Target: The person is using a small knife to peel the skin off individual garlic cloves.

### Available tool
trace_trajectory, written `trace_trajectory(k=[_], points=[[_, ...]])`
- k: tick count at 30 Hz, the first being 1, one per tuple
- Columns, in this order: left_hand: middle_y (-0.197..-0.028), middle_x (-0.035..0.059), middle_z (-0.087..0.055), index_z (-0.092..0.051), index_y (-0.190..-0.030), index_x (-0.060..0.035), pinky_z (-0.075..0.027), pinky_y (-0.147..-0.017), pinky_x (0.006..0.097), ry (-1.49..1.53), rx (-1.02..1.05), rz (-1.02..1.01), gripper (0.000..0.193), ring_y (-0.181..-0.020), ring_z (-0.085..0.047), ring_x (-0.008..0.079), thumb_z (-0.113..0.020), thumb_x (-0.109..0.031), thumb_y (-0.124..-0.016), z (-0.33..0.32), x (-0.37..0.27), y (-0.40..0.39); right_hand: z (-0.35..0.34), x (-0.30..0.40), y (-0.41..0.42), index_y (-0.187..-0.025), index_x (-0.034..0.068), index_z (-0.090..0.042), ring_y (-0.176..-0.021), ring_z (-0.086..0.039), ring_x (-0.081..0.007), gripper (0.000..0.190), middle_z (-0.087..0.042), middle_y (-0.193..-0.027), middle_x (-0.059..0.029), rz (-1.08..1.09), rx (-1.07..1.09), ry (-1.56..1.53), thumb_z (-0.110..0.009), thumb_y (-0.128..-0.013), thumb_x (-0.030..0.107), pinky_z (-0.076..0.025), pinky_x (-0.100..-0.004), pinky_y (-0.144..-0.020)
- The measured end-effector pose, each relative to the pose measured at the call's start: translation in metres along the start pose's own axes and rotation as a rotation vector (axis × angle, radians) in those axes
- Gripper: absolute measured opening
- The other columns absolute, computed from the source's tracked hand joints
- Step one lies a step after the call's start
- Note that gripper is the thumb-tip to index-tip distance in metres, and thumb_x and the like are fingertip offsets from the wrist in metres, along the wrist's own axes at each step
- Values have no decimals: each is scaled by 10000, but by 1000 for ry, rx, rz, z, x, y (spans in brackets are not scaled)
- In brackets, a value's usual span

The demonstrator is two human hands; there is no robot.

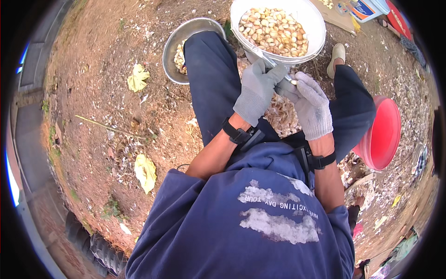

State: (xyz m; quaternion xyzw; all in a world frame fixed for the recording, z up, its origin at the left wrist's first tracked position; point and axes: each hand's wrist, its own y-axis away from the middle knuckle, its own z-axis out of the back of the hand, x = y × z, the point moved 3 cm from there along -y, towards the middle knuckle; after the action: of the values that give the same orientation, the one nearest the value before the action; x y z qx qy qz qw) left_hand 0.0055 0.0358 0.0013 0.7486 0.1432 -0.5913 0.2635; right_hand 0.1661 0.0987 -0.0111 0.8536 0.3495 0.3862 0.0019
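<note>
My left hand (pixel 258 85), in a grey knit glove, grips a slim metal tool (pixel 269 60) that looks like a small knife. Its lower end reaches a pale garlic clove (pixel 294 82) at the fingertips of my right hand (pixel 312 104). That hand wears a whitish glove and pinches the clove. Just beyond both hands stands a white bucket (pixel 317 36) holding many garlic cloves (pixel 273 31). Under the hands, between my legs, lies a heap of papery garlic skins (pixel 283 113). The fingers partly hide the tool and clove.
A steel bowl (pixel 170 43) with cloves sits beyond my left knee, which partly covers it. By my right knee is a red bucket (pixel 385 134). A white tub (pixel 369 10) and a red basin (pixel 399 21) stand far right. Dry leaves (pixel 145 173) and skins litter the ground.
</note>
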Motion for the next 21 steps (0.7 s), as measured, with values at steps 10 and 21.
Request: trace_trajectory(k=[10, 21], points=[[-841, 87, -715, -659, -1057, 39, -533, -652, 303, 339, 42, 201, 185, -690, -661, 165, -694, -142, -1043, -8, 1, 4, 7, 0, 1, -1322, -72, -663, -1076, -751, -286, 315, -751, -1210, -188, 17, 11, 16, -650, -1016, 5, -602, -450, -1009], [-861, 45, -681, -664, -1073, 1, -532, -679, 285, 626, 148, 281, 155, -727, -633, 128, -654, -153, -1084, -2, 28, -4, 1, 1, 2, -1321, -83, -663, -1082, -749, -275, 311, -746, -1233, -193, 36, 24, 79, -651, -1024, 8, -605, -441, -1005]])
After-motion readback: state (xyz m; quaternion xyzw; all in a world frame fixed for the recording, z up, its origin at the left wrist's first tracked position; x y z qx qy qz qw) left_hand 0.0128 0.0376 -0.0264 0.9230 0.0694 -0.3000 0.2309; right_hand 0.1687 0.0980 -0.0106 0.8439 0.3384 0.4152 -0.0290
